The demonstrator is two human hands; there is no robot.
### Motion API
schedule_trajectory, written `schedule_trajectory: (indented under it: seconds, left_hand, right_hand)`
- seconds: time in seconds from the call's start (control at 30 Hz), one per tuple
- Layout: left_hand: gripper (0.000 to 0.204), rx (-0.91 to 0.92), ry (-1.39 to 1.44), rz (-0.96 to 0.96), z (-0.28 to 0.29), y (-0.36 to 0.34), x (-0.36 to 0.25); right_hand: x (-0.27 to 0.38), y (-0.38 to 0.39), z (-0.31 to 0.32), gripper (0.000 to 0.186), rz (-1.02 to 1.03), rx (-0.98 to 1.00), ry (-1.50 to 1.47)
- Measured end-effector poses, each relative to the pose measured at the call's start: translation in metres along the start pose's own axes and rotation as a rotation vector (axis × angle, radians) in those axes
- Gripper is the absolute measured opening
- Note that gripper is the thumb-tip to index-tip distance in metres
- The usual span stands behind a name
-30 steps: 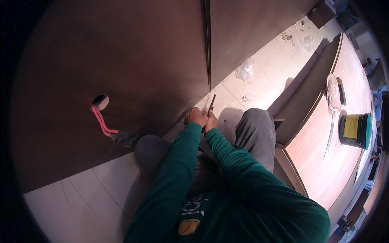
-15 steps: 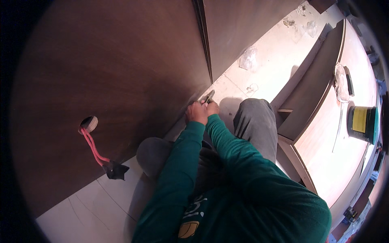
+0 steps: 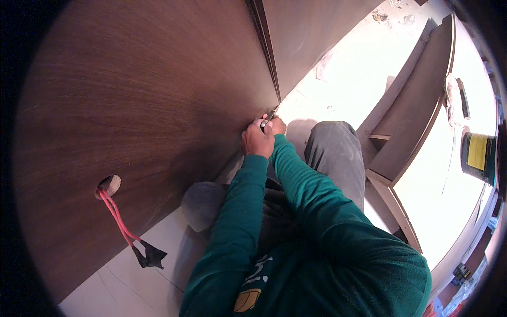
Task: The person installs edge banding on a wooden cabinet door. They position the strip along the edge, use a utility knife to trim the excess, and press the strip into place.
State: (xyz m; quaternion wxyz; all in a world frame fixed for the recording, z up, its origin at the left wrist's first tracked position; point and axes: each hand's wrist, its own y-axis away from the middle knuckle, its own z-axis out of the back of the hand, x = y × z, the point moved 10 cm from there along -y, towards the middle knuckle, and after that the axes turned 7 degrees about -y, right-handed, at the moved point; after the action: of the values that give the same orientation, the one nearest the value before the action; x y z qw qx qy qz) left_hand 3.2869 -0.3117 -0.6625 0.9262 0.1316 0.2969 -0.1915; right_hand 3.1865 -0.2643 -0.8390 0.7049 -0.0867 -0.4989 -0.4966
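Observation:
Both my hands are close together at the low edge of a dark brown wood panel [image 3: 158, 95], beside its upright dark groove. My left hand [image 3: 256, 139] is closed around a slim pointed tool [image 3: 273, 112] with a thin blade-like end, whose exact kind I cannot make out. A shiny round metal part shows at that hand's fingers. The tip points at the foot of the groove. My right hand [image 3: 279, 126] is closed against the same tool, its fingers partly hidden behind the left hand.
Red wires [image 3: 117, 214] with black-taped ends hang from a round hole in the panel. To the right lies a wooden cabinet piece [image 3: 417, 105], bearing a dark tub [image 3: 478, 153] with a yellow label. Plastic scraps [image 3: 323, 66] lie on the bright floor.
The tool's tip has come up to the groove's foot, and my left hand has turned so a round metal part shows. The view has shifted slightly; the floor looks brighter.

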Motion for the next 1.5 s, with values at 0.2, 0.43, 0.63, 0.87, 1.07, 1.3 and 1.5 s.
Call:
schedule_trajectory:
  seconds: [0.2, 0.43, 0.63, 0.87, 1.07, 1.3, 1.5]
  left_hand:
    - [0.030, 0.039, -0.092, -0.004, 0.003, -0.001, -0.014]
    - [0.034, 0.048, -0.268, 0.082, 0.005, -0.003, -0.015]
    - [0.033, 0.015, -0.221, 0.033, 0.001, -0.004, -0.016]
    - [0.030, -0.002, -0.219, -0.007, 0.004, -0.001, -0.024]
    - [0.029, 0.007, -0.229, -0.054, 0.002, -0.001, -0.032]
    - [0.019, -0.062, -0.236, -0.120, 0.005, 0.001, -0.035]
    - [0.020, -0.079, -0.266, -0.139, 0.008, 0.002, -0.038]
  right_hand:
    - [0.002, -0.014, -0.004, 0.033, 0.043, -0.004, 0.137]
    - [0.016, -0.021, -0.003, 0.030, 0.036, 0.142, 0.213]
    - [0.007, -0.017, 0.006, 0.025, -0.154, 0.069, -0.326]
    - [0.034, -0.019, 0.002, 0.023, 0.263, 0.007, 0.178]
    - [0.032, -0.019, 0.004, 0.021, 0.304, -0.063, 0.192]
    - [0.047, -0.009, 0.011, 0.013, 0.365, -0.121, 0.232]
    - [0.057, -0.002, 0.022, 0.010, 0.352, -0.174, 0.129]
